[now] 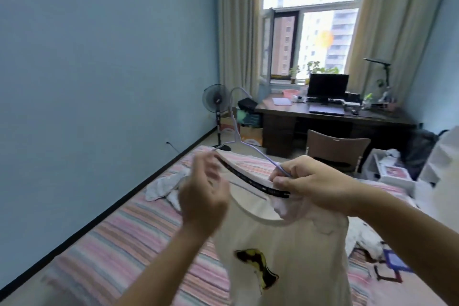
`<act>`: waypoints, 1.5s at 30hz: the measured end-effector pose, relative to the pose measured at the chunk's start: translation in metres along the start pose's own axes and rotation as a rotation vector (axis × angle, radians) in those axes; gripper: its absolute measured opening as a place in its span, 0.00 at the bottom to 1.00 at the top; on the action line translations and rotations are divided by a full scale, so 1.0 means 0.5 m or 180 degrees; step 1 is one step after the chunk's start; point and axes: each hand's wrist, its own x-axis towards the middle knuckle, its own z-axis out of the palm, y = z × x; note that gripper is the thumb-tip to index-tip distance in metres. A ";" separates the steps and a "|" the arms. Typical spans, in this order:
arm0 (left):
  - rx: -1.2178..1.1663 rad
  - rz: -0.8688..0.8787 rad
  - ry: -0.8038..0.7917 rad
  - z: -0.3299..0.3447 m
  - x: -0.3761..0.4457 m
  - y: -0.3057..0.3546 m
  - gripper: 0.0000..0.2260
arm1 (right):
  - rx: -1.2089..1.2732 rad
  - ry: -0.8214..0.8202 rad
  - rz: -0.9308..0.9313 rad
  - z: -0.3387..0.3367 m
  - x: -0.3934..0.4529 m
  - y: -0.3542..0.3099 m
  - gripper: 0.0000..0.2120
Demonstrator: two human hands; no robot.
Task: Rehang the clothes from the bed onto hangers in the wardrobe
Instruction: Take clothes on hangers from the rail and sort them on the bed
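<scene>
I have a cream cotton T-shirt with a yellow-and-black print (280, 256) held up over the pink-striped bed (129, 226), and I am working a pale lilac wire hanger (250, 146) into its neck. My right hand (315, 186) pinches the hanger's sloping arm together with the shirt's collar and its black woven neck tape (263, 187). My left hand (203, 196) is at the other end of the collar with fingers curled, but it is smeared by motion and I cannot tell whether it actually grips the cloth or the wire.

To do this step well, I judge the hanger's shoulder on the left-hand side should slip fully inside the neck opening before I let the collar go. I would stretch the collar only as far as the wire needs, then settle both shoulder seams evenly so the shirt hangs level. The hook rises beyond my hands and should stay free of the fabric.

The hanger's lower bar and far shoulder are hidden by the cloth. The shirt's hem is cut off below. A crumpled pale grey garment (164, 185) lies on the bed beyond my left hand, and another printed white piece (367, 243) lies below my right forearm; what they are is unclear. No wardrobe shows.
</scene>
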 end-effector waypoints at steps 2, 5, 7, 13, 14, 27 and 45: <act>0.0654 0.0035 -0.0476 0.021 0.079 -0.053 0.30 | -0.0115 -0.0021 -0.0100 -0.046 -0.031 0.007 0.11; 0.0849 0.0348 -0.1739 0.056 0.145 -0.086 0.15 | 0.0048 -0.0042 -0.0074 -0.115 -0.086 0.036 0.10; 0.0395 0.0376 -0.2439 0.072 0.169 -0.084 0.07 | 0.0157 -0.0101 0.0006 -0.150 -0.119 0.070 0.10; -0.0252 -0.0246 -0.3756 0.141 0.220 -0.057 0.08 | 0.0265 -0.0029 0.0520 -0.220 -0.159 0.168 0.19; -0.0167 -0.0253 -0.3796 0.164 0.222 -0.056 0.06 | 0.0123 0.0054 0.0569 -0.228 -0.155 0.182 0.20; 0.1030 -0.0444 -0.3994 0.456 0.084 -0.239 0.23 | -0.0978 -0.0133 0.1600 -0.218 -0.057 0.572 0.12; 0.2616 -0.0606 -0.4133 0.790 -0.180 -0.637 0.10 | -0.0793 -0.0193 0.2963 0.061 0.106 1.124 0.22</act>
